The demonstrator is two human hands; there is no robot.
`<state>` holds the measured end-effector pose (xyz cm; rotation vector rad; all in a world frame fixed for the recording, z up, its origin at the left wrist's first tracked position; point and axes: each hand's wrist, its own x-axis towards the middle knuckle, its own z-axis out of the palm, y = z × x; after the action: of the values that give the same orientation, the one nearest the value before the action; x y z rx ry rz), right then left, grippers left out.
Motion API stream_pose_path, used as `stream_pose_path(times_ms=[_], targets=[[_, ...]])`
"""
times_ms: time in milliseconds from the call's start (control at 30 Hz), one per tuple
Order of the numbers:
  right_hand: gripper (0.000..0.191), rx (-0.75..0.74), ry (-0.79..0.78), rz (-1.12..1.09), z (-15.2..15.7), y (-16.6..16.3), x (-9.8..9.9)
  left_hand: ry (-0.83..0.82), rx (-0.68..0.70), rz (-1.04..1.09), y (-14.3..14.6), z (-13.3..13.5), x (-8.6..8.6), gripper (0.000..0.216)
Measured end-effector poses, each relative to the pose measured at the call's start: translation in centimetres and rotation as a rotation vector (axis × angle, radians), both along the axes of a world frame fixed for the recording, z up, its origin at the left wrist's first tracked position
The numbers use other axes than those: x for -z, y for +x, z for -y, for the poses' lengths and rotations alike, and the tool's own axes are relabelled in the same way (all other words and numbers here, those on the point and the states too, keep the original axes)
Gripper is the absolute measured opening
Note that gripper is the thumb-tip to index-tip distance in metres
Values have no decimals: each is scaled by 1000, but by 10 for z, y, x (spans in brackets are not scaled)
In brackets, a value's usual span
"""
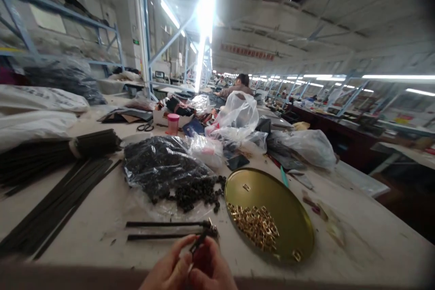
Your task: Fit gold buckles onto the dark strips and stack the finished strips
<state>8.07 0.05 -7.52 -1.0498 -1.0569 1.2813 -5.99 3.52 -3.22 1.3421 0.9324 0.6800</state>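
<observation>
At the table's front edge, my left hand [173, 265] and my right hand [212, 265] are close together, fingers pinched on a short visible end of a black strap [198, 244]. The rest of that strap is hidden by my fingers. Just beyond them lie two narrow black straps [163, 224], side by side, with small metal pieces at their right ends. To the right, a round gold tray [295, 217] bears a heap of small gold buckles [256, 226]. Small black pieces [193, 195] spill from a clear plastic bag [159, 158] behind the straps.
On the left lie a tied bundle of dark strips [91, 142] and loose long strips [64, 204]. Farther back are black-handled scissors [145, 127], a pink-lidded jar [172, 124] and crumpled plastic bags [238, 115]. A person [239, 86] is at work in the distance.
</observation>
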Motion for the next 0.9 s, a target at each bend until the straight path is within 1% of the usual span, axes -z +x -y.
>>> stream_pose_path(times_ms=[33,67,133,167,233,300,333,400,500,600,667,733,800,867,900], targets=[[53,-20,21,86,3,12,-2,-31,7,-48,-1,1,0,52],[47,28,8,185,4,28,-5,-72,16,-85,-2,1,-1,52],[38,164,-19,458,1,68,-14,-154,40,-128,-1,1,-3,51],[35,245,-21,624,-3,89,-18,-185,55,-139,0,1,-4,49],[28,369,-62,1055,-14,127,-24,-224,83,-158,3,2,-5,45],[23,365,-96,1204,-29,152,-25,-245,93,-169,8,2,-6,41],[22,349,-107,1257,-37,159,-25,-252,93,-170,10,2,-5,40],[22,302,-114,1327,-54,163,-22,-253,93,-172,15,-1,-4,37],[21,212,-119,1446,-79,155,-15,-235,131,-190,20,-7,-1,36],[13,108,-124,1543,-101,145,-8,-214,165,-195,21,-13,4,38],[8,62,-126,1589,-110,141,-6,-212,164,-194,20,-15,9,38],[10,42,-109,1619,-114,141,-7,-216,154,-191,18,-16,15,36],[14,45,-67,1633,-113,139,-12,-224,144,-174,16,-17,20,36],[19,63,-15,1635,-105,133,-22,-249,121,-144,15,-19,19,38],[21,82,23,1622,-98,127,-27,-270,103,-126,16,-21,16,39]])
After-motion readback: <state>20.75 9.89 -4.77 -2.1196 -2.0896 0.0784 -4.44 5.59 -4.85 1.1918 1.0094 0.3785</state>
